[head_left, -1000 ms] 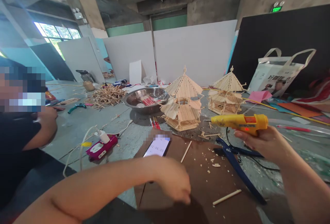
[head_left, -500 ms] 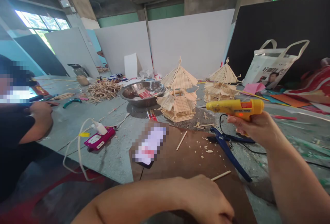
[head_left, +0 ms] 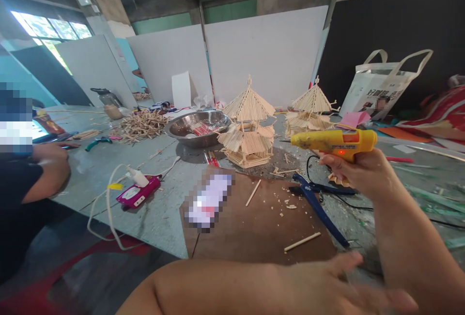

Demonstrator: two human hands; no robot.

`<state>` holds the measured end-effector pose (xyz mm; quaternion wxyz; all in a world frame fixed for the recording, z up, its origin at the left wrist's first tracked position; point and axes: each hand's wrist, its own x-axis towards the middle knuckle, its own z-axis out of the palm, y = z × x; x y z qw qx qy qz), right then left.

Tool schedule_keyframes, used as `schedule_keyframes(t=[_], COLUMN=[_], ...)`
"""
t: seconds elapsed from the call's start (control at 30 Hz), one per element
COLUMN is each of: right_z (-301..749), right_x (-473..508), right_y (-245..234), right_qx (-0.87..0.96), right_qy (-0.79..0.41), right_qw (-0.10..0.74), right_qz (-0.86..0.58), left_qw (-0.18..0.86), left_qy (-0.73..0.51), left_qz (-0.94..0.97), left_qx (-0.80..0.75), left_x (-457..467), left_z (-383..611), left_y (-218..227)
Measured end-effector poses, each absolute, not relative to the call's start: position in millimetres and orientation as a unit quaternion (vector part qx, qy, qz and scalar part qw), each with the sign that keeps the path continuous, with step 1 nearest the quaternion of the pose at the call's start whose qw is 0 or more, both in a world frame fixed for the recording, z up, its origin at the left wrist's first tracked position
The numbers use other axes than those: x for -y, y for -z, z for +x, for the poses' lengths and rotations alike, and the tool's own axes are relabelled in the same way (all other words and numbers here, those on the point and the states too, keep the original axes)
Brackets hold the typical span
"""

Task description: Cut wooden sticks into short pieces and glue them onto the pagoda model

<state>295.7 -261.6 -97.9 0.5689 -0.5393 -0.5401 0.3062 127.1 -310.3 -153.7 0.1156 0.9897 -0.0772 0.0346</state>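
My right hand (head_left: 363, 172) grips a yellow hot glue gun (head_left: 332, 142), its nozzle pointing left and a red light glowing on its side. My left hand (head_left: 348, 281) is low in front, holding nothing, its fingers stretched out to the right and somewhat blurred. A brown board (head_left: 250, 232) lies before me with a thin wooden stick (head_left: 302, 242), another stick (head_left: 253, 192) and small chips on it. Beneath the glue gun lies a blue-handled cutter (head_left: 319, 208). A two-tier stick pavilion (head_left: 250, 133) stands behind the board, and a second stick pavilion (head_left: 312, 104) farther right.
A phone (head_left: 209, 199) lies on the board's left part. Left of it sits a purple power strip (head_left: 138, 193) with white cables. Behind are a metal basin (head_left: 198, 128) and a pile of sticks (head_left: 143, 124). A white bag (head_left: 381, 87) stands back right. Another person's arm (head_left: 51, 170) rests at left.
My left hand has moved right and its fingers have spread out from a curled pose, uncovering the nearer stick. The glue gun stays in my right hand. The view has shifted slightly.
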Motion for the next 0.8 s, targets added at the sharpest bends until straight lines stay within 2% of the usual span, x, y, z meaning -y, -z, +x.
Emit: schedule_keyframes(t=[0.07,0.2,0.27,0.63,0.8], right_z=[296,295,293,291,292], right_x=[262,262,262,258,258], right_y=[99,97,95,98,98], right_qx=[0.543,0.552,0.558,0.591,0.608], right_qy=[-0.305,-0.295,-0.284,-0.232,-0.221], right_qw=[0.566,0.550,0.545,0.548,0.538], right_qz=[-0.541,-0.553,-0.557,-0.544,-0.540], left_qw=[0.071,-0.006,-0.024,-0.012,-0.065], left_qy=[-0.050,-0.081,-0.084,-0.041,-0.051], left_qz=[0.996,0.975,0.962,0.963,0.973], left_qx=[0.037,-0.207,-0.259,-0.267,-0.216], left_x=[295,249,231,212,214], left_z=[128,129,129,141,138], left_y=[166,186,193,213,211])
